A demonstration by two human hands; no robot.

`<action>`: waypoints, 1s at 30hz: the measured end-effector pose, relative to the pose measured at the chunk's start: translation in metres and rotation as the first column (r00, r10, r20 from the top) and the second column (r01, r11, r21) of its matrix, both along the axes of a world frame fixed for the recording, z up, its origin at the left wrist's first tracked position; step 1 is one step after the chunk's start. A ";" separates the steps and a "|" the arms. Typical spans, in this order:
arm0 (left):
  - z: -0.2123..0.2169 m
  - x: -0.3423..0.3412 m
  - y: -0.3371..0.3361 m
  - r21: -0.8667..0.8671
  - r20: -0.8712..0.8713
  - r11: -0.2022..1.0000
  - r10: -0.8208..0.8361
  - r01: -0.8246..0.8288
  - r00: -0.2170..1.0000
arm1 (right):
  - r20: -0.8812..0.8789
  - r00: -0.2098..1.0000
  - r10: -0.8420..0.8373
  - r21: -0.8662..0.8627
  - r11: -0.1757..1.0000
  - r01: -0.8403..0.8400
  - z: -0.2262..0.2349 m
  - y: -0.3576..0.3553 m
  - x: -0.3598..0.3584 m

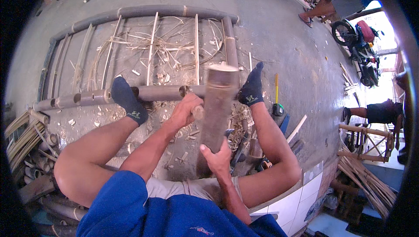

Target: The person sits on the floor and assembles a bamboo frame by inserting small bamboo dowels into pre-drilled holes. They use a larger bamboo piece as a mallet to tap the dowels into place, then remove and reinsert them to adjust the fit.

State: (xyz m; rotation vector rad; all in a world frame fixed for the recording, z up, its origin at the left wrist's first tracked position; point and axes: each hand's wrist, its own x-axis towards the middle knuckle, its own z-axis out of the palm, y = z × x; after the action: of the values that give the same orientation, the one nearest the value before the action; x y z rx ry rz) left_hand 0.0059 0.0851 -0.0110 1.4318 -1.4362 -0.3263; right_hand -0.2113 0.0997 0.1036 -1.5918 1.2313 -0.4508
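Note:
My right hand [218, 157] is closed on a thick dark bamboo pole [220, 106]. The pole is raised toward me, slightly blurred, its pale cut end facing up. My left hand [187, 109] is wrapped round a short bamboo piece [198, 112], whose rounded pale end shows beside the pole. That hand rests next to a hole in the near rail of a bamboo frame [163, 92] lying on the floor. Thin pale slats cross the frame between its rails. The far end of the short piece is hidden by my fingers. A small dark part [228, 132] shows at my right fingers; its kind is unclear.
My socked feet stand on or by the near rail. Shavings and bamboo strips [166, 45] litter the floor. Right of me lie a tape measure [277, 109] and a blue-handled tool [285, 123]. Bamboo bundles [26, 136] lie left. Two people and a motorcycle [360, 51] are at right.

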 end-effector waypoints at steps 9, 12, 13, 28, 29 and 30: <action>0.002 0.004 -0.010 0.151 -0.366 0.986 0.116 -0.064 0.924 | -0.130 0.988 0.080 0.113 0.992 -0.065 0.023 -0.009 0.014; 0.011 0.011 -0.006 0.071 -0.148 0.993 0.102 -0.093 0.984 | -0.013 0.997 0.078 -0.011 0.997 -0.078 0.027 -0.009 0.003; 0.013 0.010 -0.003 0.089 -0.078 0.996 0.031 -0.024 0.996 | -0.042 0.997 0.066 -0.025 0.997 -0.067 0.028 -0.009 -0.001; 0.006 -0.001 0.019 0.142 0.066 0.990 0.009 -0.018 0.998 | -0.033 0.997 0.063 0.102 0.993 -0.059 0.010 0.003 -0.030; 0.006 0.000 0.019 0.134 0.062 0.991 0.012 -0.020 0.998 | -0.054 0.996 0.076 0.077 0.994 -0.072 0.011 0.004 -0.029; 0.006 0.000 0.019 0.129 0.062 0.991 0.011 -0.019 0.998 | -0.104 0.991 0.089 0.065 0.994 -0.083 0.013 0.005 -0.028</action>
State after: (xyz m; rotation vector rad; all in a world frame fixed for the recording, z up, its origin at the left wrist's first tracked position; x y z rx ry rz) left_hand 0.0057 0.1040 -0.0049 1.5683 -1.4751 -0.3752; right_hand -0.2397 0.1044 0.1161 -1.6278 1.2390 -0.2743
